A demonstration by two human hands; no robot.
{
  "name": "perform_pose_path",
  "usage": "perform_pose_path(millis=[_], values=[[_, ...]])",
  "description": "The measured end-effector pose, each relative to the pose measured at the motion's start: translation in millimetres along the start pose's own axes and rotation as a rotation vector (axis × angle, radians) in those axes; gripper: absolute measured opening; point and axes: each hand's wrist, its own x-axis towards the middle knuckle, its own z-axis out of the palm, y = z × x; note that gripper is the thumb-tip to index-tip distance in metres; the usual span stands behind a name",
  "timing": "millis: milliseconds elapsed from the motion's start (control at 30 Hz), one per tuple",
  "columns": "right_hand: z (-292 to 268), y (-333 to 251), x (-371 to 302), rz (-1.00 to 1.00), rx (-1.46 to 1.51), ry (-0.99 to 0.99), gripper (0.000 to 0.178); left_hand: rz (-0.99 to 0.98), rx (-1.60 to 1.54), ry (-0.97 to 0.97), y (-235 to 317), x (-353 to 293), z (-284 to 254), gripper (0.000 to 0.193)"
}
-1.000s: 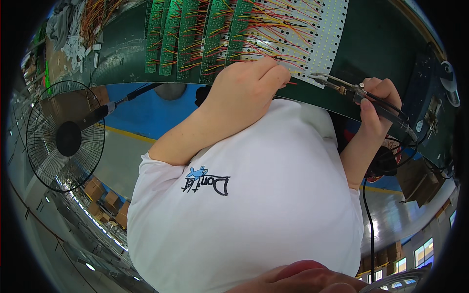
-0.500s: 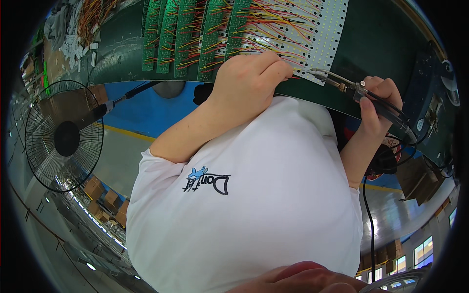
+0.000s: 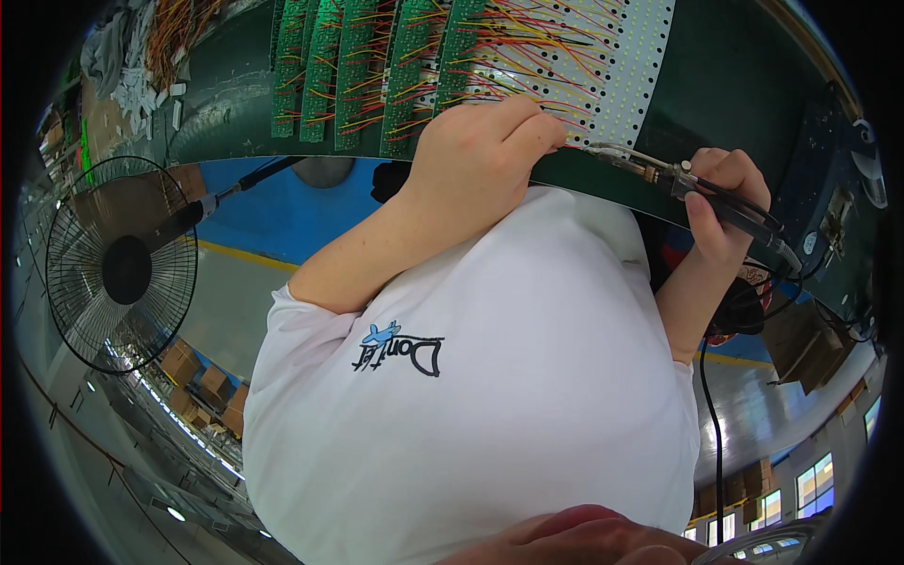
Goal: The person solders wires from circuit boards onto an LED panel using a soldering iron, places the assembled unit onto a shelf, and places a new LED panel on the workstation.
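Note:
My left hand (image 3: 482, 155) is pinched at the near edge of a white perforated board (image 3: 636, 80). A thin wire end seems to come out at its fingertips; most of it is hidden by the fingers. My right hand (image 3: 725, 193) is closed around a soldering iron (image 3: 670, 177) that has a thin metal feed tube along it and black cables behind. The iron's tip points left and lies just beside my left fingertips, over the board's near edge. Red and yellow wires (image 3: 541, 47) fan across the board from a row of narrow green circuit boards (image 3: 410, 80).
A dark green tabletop (image 3: 706, 94) carries the boards. To the right sits a dark blue box-like unit (image 3: 815, 188) with cables (image 3: 782, 282). Orange wire bundles (image 3: 169, 47) and white connectors (image 3: 141, 89) lie far left. A black fan (image 3: 127, 268) stands at the left.
The soldering iron in my right hand has shifted slightly left and turned, bringing its tip closer to my left fingertips. My left hand has stayed almost still.

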Motion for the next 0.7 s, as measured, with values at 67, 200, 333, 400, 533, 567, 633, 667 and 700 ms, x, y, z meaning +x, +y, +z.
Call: perform_pose_path(millis=[67, 200, 333, 400, 533, 567, 633, 667, 700], values=[[0.2, -0.2, 0.1, 0.005, -0.024, -0.005, 0.024, 0.001, 0.004, 0.001, 0.2, 0.1, 0.3, 0.020], [0.4, 0.0, -0.5, 0.011, -0.031, 0.006, 0.025, -0.002, 0.007, -0.003, 0.2, -0.2, 0.6, 0.019], [1.2, -0.4, -0.2, 0.030, -0.032, 0.022, 0.024, -0.007, 0.006, -0.017, 0.7, 0.8, 0.0, 0.019], [1.5, -0.6, 0.6, 0.016, -0.033, 0.004, 0.024, 0.002, 0.008, -0.005, 1.3, 1.7, -0.2, 0.019], [-0.4, -1.0, -0.1, 0.040, -0.041, 0.017, 0.024, -0.004, 0.011, -0.014, 1.1, 1.5, 0.4, 0.019], [-0.9, -0.4, -0.6, 0.022, -0.039, -0.008, 0.024, 0.003, 0.012, -0.001, 0.6, 1.1, 0.6, 0.019], [-0.5, 1.4, -2.4, 0.004, 0.054, 0.085, 0.026, -0.021, 0.005, -0.037, -0.4, 0.3, 0.5, 0.019], [-0.1, 2.4, -2.5, 0.000, 0.049, 0.071, 0.026, -0.007, 0.006, -0.026, -0.2, 0.2, 0.3, 0.019], [1.0, 2.2, -3.3, -0.041, 0.120, 0.160, 0.026, -0.009, 0.005, -0.021, 0.4, 0.4, -0.2, 0.019]])
